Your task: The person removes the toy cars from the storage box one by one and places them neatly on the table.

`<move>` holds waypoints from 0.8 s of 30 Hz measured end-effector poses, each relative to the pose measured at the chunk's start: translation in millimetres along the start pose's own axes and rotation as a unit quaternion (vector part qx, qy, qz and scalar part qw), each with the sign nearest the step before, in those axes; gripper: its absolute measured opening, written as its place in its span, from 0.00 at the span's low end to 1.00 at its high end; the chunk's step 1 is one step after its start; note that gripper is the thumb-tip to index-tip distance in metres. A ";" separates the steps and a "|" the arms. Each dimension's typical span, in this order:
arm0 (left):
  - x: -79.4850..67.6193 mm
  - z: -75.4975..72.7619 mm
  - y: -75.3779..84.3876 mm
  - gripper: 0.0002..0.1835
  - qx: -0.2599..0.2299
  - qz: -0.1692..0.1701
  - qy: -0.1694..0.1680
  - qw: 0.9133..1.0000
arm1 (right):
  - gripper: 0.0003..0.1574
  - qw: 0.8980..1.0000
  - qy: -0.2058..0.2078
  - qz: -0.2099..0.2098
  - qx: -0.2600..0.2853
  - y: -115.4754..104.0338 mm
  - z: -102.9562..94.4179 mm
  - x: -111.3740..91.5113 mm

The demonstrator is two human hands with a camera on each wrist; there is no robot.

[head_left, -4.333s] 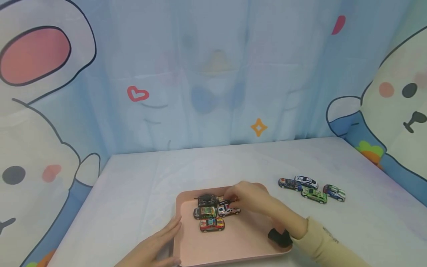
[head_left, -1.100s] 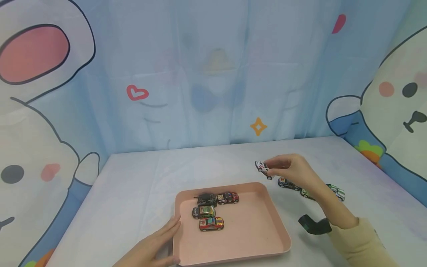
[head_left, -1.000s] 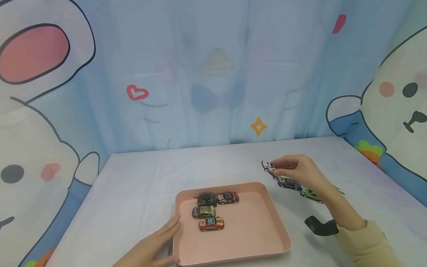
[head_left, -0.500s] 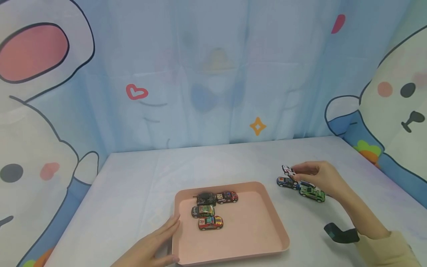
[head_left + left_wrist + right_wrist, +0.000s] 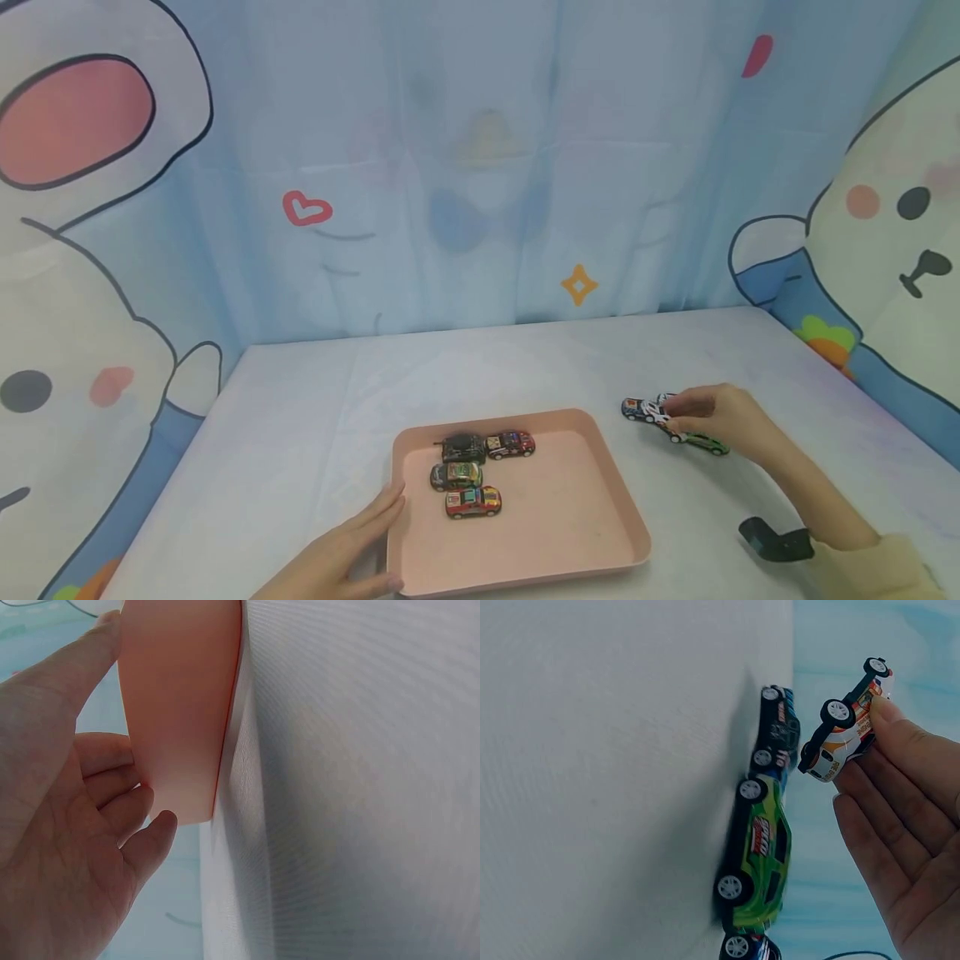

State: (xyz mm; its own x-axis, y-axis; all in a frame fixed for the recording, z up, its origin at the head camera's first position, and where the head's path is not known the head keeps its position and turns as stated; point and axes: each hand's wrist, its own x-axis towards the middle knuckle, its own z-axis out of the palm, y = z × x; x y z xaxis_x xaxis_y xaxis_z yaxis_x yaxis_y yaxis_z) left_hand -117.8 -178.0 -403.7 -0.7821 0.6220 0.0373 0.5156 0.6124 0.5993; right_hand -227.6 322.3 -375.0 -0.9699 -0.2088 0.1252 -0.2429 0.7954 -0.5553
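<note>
My right hand (image 5: 726,418) pinches a white toy car (image 5: 847,727) with orange and red markings between thumb and fingers. The held car tilts just above a dark blue toy car (image 5: 634,409) and a green toy car (image 5: 707,444) on the table at right. Behind the fingers, another white toy car is mostly covered in the head view. On the other side, my left hand (image 5: 351,543) rests against the left wall of a pink tray (image 5: 555,533). In the left wrist view, its fingertips touch the tray's outer side and the thumb (image 5: 97,649) lies at the rim.
Inside the tray sit a black toy car (image 5: 462,448), a black-and-red one (image 5: 512,444), a multicoloured green one (image 5: 456,476) and a red-and-yellow one (image 5: 473,502). A black wrist device (image 5: 776,542) hangs at my right wrist. A printed curtain (image 5: 480,167) stands behind the white table (image 5: 337,400).
My right hand has taken the white car out of the tray, carried it right and lowered it toward the cars on the table. The left hand stays at the tray's side.
</note>
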 end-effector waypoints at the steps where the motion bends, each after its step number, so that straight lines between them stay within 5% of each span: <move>1: -0.1 0.1 -0.4 0.46 0.000 0.000 0.001 1.000 | 0.22 1.000 -0.003 -0.007 -0.007 -1.4 2.1 0.8; 10: 0.2 0.3 -2.9 0.45 -0.003 0.017 0.000 1.000 | 0.14 0.997 -0.030 -0.041 -0.062 -16.9 20.4 7.8; 24: -0.4 0.9 -3.5 0.44 0.007 0.024 0.010 1.000 | 0.09 0.985 -0.046 -0.030 -0.163 -34.3 34.9 13.8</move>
State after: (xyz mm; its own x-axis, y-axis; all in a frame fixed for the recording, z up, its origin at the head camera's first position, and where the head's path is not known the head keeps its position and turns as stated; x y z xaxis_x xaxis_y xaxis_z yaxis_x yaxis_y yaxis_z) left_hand -119.0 -180.0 -406.6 -0.7633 0.6410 0.0811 0.5568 0.5890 0.5857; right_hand -232.1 272.3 -383.0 -0.9515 -0.3004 0.0668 -0.3074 0.9169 -0.2546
